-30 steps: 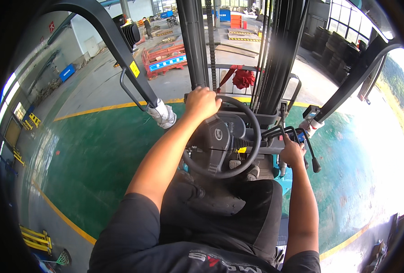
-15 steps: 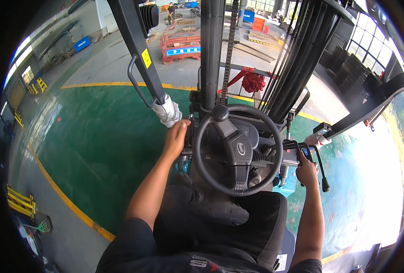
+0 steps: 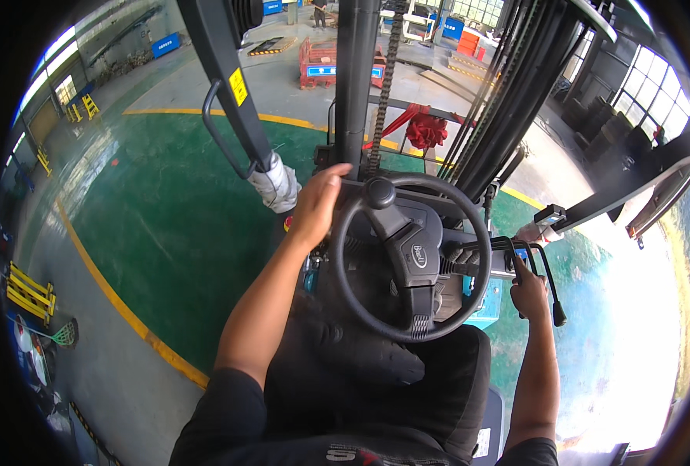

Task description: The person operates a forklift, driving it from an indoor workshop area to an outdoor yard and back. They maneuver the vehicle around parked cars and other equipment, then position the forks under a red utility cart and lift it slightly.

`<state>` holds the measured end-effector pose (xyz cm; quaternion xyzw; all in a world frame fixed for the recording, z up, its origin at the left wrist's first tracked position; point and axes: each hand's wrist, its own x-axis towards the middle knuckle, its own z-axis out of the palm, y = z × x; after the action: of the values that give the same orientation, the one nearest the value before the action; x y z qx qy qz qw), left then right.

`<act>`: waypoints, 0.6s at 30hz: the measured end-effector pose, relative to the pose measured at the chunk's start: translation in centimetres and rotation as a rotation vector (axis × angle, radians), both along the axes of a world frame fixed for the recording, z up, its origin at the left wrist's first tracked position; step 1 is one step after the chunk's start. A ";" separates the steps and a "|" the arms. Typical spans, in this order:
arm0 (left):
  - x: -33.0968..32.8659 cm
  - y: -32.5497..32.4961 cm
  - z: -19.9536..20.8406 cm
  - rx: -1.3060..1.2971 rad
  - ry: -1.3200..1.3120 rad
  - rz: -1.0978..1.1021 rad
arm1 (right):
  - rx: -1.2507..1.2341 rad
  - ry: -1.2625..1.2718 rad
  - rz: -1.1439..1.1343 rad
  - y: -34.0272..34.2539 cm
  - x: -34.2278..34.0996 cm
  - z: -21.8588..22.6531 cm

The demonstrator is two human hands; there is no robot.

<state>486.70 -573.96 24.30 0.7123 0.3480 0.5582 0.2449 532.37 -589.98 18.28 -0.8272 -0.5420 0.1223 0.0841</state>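
I sit at a forklift's black steering wheel (image 3: pixel 486 268), which has a round knob (image 3: pixel 378 193) at its upper left rim. My left hand (image 3: pixel 318 206) is raised just left of the rim, fingers stretched toward the knob but apart from it, and it holds nothing. Over on the right, my right hand (image 3: pixel 530 295) is closed around a black control lever (image 3: pixel 518 268), its fingertips partly hidden. Another bent lever (image 3: pixel 551 283) with a black end knob stands beside that hand.
Ahead rise the dark mast (image 3: pixel 355 93) and a chain (image 3: pixel 388 85); a red ribbon rosette (image 3: pixel 426 130) hangs on the frame. A pillar with a grab handle (image 3: pixel 214 128) stands at left. Beyond the green floor (image 3: pixel 182 225) are a red metal crate (image 3: pixel 318 58) and a person (image 3: pixel 319 12).
My left hand has lifted from beside the column, up and right toward the wheel knob. My right hand stays on the lever. The whole view has shifted slightly.
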 end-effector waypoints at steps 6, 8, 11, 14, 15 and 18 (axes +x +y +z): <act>5.4 -3.1 5.7 0.374 0.529 -0.096 | 0.032 -0.002 0.019 -0.2 0.2 0.0; 4.9 -6.4 7.2 0.252 0.650 -0.043 | 0.023 0.000 0.019 -0.1 0.9 -0.3; 7.7 -14.4 6.2 0.376 0.525 -0.538 | 0.041 -0.051 0.051 -0.1 2.5 -0.9; 19.1 -16.9 1.9 0.570 0.758 -0.629 | -0.007 -0.019 0.087 0.1 4.0 -1.6; 23.0 -14.7 0.9 0.539 0.808 -0.533 | -0.012 -0.006 0.103 0.1 4.3 -1.9; 27.5 -4.2 1.8 0.539 0.809 -0.149 | -0.007 -0.061 0.141 -0.4 4.7 -2.7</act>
<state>514.15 -578.12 26.07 0.9330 0.2063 0.2878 -0.0636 537.07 -590.41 15.63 -0.7906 -0.6008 0.1044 0.0560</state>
